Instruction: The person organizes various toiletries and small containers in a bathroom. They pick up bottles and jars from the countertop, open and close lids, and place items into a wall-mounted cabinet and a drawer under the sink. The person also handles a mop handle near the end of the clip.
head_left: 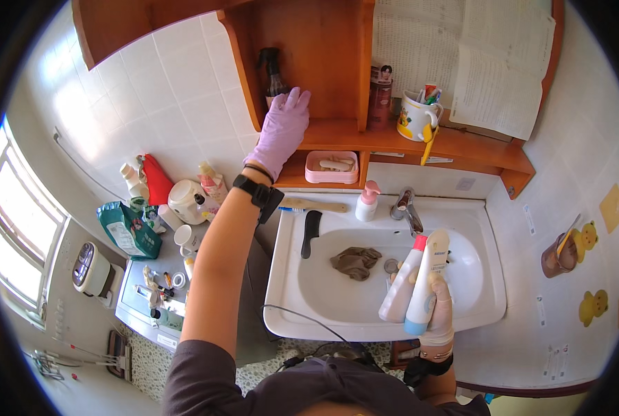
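Bottle point(402, 291), red-capped and white, and blue-capped white tube point(426, 281) are lying clamped in the right grip point(440, 315) over the white sink point(323, 295); beyond it, the purple-gloved left grip point(285, 130), closure unclear, is covering a black-topped spray bottle point(275, 82).

Left hand point(286, 132) outstretched, right hand point(440, 315) curled

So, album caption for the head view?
Left hand at a dark spray bottle, right hand holding two containers above a white sink.

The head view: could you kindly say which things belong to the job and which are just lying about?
Likely the job: red-capped bottle, blue-capped tube, in right hand; spray bottle, at left hand.
Lying about: brown cloth, pump bottle, mug.
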`<state>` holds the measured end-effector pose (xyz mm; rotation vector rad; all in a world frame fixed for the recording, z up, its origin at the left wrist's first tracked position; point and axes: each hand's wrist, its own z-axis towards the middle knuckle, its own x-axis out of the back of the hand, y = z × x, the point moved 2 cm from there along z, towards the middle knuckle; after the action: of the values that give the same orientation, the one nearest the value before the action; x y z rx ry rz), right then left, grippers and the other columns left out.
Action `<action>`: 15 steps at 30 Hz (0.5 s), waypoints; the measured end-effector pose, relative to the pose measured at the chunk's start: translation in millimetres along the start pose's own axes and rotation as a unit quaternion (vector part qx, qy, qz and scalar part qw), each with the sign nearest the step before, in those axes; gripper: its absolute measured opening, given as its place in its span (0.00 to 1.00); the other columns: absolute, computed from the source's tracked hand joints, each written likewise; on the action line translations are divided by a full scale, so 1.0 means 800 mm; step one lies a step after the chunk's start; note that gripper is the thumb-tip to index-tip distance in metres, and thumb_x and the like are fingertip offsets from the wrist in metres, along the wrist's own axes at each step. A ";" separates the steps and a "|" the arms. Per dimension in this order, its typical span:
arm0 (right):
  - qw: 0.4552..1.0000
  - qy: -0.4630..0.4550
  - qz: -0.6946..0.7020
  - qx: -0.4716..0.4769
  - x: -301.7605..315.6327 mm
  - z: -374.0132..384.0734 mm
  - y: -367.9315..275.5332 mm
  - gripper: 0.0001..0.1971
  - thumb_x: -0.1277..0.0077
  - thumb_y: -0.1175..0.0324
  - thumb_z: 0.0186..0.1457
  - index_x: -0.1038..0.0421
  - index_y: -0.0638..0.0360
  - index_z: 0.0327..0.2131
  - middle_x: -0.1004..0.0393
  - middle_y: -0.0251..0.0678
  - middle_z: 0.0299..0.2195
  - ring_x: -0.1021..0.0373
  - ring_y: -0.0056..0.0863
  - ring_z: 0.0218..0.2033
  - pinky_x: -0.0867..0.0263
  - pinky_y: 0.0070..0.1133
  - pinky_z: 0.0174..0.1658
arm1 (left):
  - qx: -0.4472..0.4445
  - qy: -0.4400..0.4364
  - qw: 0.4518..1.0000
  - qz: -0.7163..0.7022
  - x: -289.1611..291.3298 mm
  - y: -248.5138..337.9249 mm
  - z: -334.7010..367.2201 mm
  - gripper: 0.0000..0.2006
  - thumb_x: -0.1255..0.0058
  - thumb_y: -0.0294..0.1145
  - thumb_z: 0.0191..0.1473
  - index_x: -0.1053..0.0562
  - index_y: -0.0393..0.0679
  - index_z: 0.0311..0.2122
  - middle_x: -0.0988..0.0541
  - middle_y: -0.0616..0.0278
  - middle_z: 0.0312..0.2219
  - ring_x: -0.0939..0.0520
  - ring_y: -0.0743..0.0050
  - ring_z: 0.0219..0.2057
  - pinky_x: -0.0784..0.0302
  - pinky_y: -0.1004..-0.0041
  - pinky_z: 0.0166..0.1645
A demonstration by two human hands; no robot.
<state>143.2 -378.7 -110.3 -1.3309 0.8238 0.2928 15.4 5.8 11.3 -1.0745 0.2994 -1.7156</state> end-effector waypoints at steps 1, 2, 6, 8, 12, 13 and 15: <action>1.000 0.004 0.003 0.008 -0.001 0.000 0.004 0.19 0.50 0.57 0.52 0.30 0.64 0.39 0.29 0.48 0.47 0.31 0.39 0.47 0.35 0.29 0.51 | -0.003 -0.071 0.997 -0.008 -0.007 0.000 0.002 0.16 0.55 0.41 0.56 0.23 0.49 0.46 0.29 0.60 0.52 0.40 0.59 0.60 0.44 0.59 0.60; 1.000 -0.006 0.014 0.017 -0.002 0.000 0.006 0.18 0.50 0.57 0.52 0.30 0.64 0.38 0.29 0.48 0.46 0.31 0.38 0.46 0.35 0.29 0.51 | -0.004 -0.127 0.992 -0.009 -0.013 0.000 0.003 0.16 0.56 0.42 0.56 0.21 0.47 0.43 0.26 0.59 0.49 0.40 0.59 0.60 0.44 0.59 0.60; 0.997 0.076 0.028 0.005 -0.004 -0.007 0.008 0.18 0.52 0.57 0.53 0.31 0.64 0.39 0.27 0.45 0.43 0.30 0.41 0.47 0.34 0.33 0.51 | 0.052 -0.049 0.997 -0.006 -0.029 -0.003 -0.007 0.21 0.56 0.45 0.57 0.23 0.39 0.44 0.27 0.61 0.51 0.41 0.62 0.62 0.48 0.61 0.63; 0.997 0.074 0.020 0.009 -0.006 -0.007 0.008 0.19 0.52 0.57 0.53 0.31 0.64 0.40 0.27 0.44 0.42 0.30 0.41 0.47 0.33 0.34 0.51 | 0.063 0.002 0.998 -0.013 -0.034 -0.006 -0.014 0.21 0.56 0.46 0.57 0.23 0.38 0.45 0.28 0.62 0.53 0.43 0.62 0.63 0.51 0.61 0.65; 0.995 0.095 0.028 0.007 -0.007 -0.013 0.011 0.18 0.52 0.59 0.53 0.32 0.64 0.41 0.27 0.42 0.41 0.29 0.41 0.47 0.33 0.33 0.51 | 0.064 0.035 0.994 -0.078 -0.020 0.000 -0.025 0.21 0.54 0.43 0.56 0.27 0.41 0.50 0.30 0.61 0.55 0.42 0.61 0.64 0.49 0.59 0.66; 0.995 0.090 0.035 0.013 -0.008 -0.015 0.011 0.18 0.52 0.59 0.53 0.32 0.64 0.42 0.27 0.42 0.41 0.29 0.40 0.47 0.32 0.32 0.51 | 0.058 0.039 0.991 -0.111 -0.008 0.002 -0.022 0.20 0.53 0.42 0.56 0.27 0.43 0.51 0.30 0.61 0.55 0.42 0.60 0.63 0.48 0.59 0.65; 0.993 0.111 0.019 0.026 -0.006 -0.013 0.017 0.18 0.52 0.60 0.53 0.31 0.64 0.42 0.27 0.40 0.40 0.29 0.36 0.45 0.32 0.30 0.49 | 0.095 0.144 0.958 -0.229 0.030 0.008 -0.010 0.21 0.51 0.36 0.54 0.31 0.43 0.53 0.30 0.57 0.54 0.35 0.55 0.58 0.38 0.59 0.61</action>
<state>127.3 -383.7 -117.1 -1.3140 1.0372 0.1535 11.8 -20.0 15.4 -0.7878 0.0615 -2.2734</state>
